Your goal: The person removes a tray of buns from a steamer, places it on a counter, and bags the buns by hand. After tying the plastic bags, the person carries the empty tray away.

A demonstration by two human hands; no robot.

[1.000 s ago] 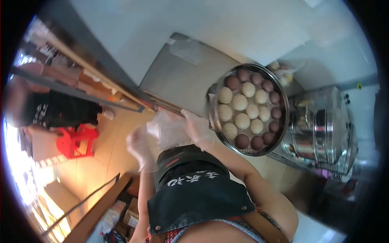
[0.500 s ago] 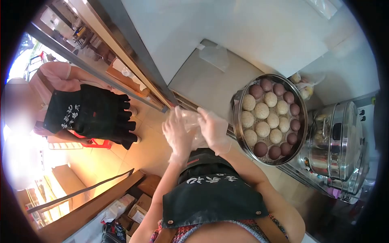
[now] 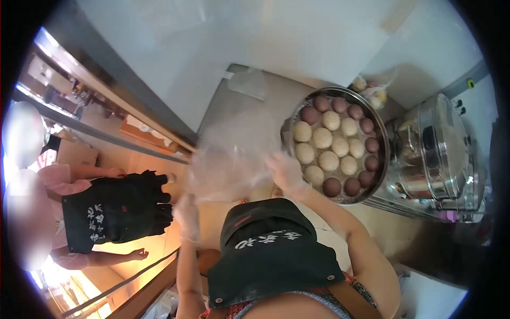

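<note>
Both hands wear thin clear gloves. The right hand [image 3: 287, 173] is raised with fingers curled, gripping one edge of a clear plastic bag [image 3: 231, 157]. The left hand [image 3: 187, 212] sits lower and to the left, also closed on the bag's lower edge; exactly how far its fingers are curled cannot be told because of motion blur. The bag is spread out between the two hands, billowed open and blurred, held in the air above the edge of the bench [image 3: 249, 106].

Just beside the right hand, on its far right side, stands a round metal steamer tray [image 3: 291, 119] on the bench. It holds pale buns [image 3: 329, 141] in the middle and dark purple-brown buns [image 3: 366, 135] along the far and right rim. The right hand's fingers are close to the tray's near rim; contact cannot be confirmed.

Further right of the tray is a large stainless steel steamer pot [image 3: 435, 154] with a lid. Beyond the tray, a small bag of pale items [image 3: 369, 90] lies on the bench. Another flat plastic bag [image 3: 248, 82] lies on the bench beyond the held one.

Well to the left of the left hand stands another person in a pink top and a black apron [image 3: 114, 212], one bare hand [image 3: 139, 254] hanging by their side.
</note>
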